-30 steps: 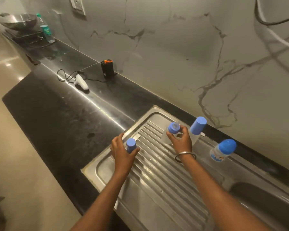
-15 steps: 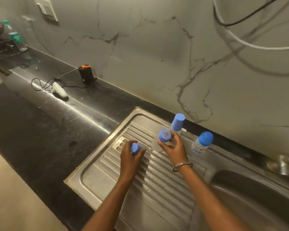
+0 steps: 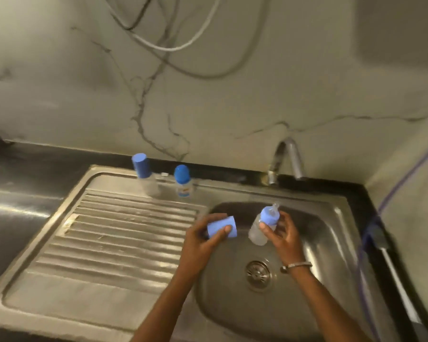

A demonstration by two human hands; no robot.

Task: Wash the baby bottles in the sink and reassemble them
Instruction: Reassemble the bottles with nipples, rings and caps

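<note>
Hands over the steel sink basin point(image 3: 331, 233)
Left hand point(image 3: 203, 239) fingers grip a blue plastic cap point(image 3: 221, 227); right hand point(image 3: 282, 234) fingers clasp a clear baby bottle with blue collar point(image 3: 263, 224).

Two bottles point(image 3: 143, 174) point(image 3: 182, 180) are stood side by side at the back of the draining board point(image 3: 104, 243), by the wall. The sink bowl point(image 3: 319, 243) is set to the right of the board. The tap point(image 3: 286, 160) is placed behind the bowl. A cap point(image 3: 221, 228) and a third bottle point(image 3: 263, 225) are held over the bowl, cap on the left.
</note>
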